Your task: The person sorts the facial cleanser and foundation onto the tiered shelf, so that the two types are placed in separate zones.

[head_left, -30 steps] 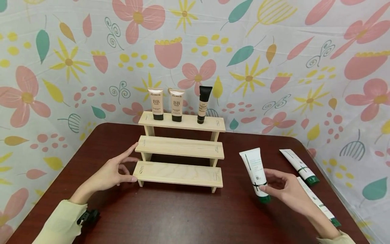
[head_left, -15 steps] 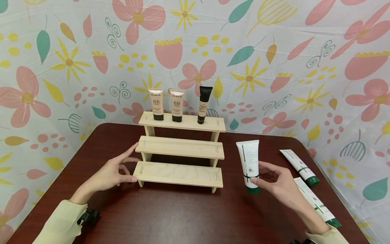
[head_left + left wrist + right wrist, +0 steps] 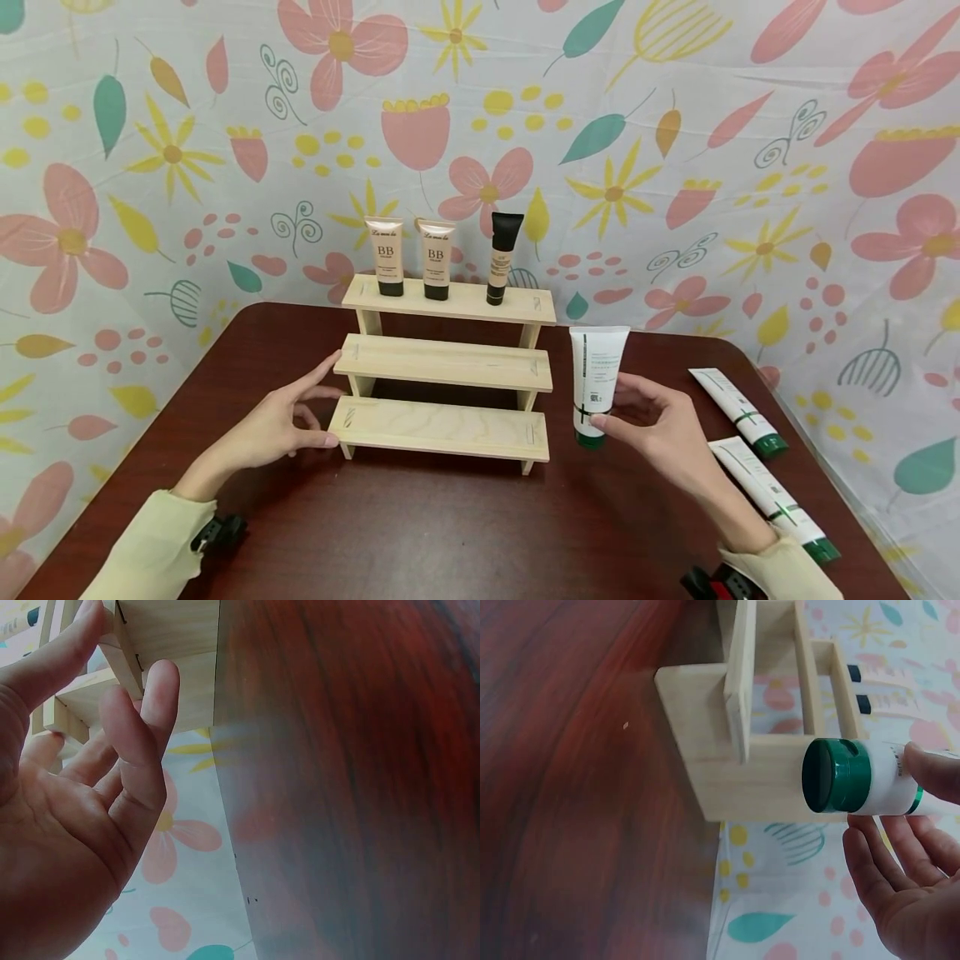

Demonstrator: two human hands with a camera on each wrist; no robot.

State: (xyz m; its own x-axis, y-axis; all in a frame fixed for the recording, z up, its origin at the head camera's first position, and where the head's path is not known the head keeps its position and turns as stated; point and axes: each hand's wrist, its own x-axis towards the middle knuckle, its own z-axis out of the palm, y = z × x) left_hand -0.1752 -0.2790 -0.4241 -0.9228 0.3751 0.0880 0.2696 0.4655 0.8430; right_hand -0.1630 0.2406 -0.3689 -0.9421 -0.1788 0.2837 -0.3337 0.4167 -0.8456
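White tube [image 3: 596, 375] is moving left and up toward the wooden stand [image 3: 442, 425], now standing straighter than a second ago. It's sitting just right of the stand's lower two shelves, green cap pointing down. Right hand [image 3: 652, 425] is pinching it near the cap, thumb in front. Left hand [image 3: 258, 442] is holding nothing, fingers loosely spread, thumb and index touching the stand's left end. Top shelf is carrying a left beige tube [image 3: 386, 258], a middle beige tube [image 3: 436, 262] and a black-ended tube [image 3: 501, 260], all standing. Second white tube [image 3: 731, 402] and third white tube [image 3: 765, 487] are lying on the surface [image 3: 450, 533] at right. Flowered cloth [image 3: 300, 108] is hanging behind.
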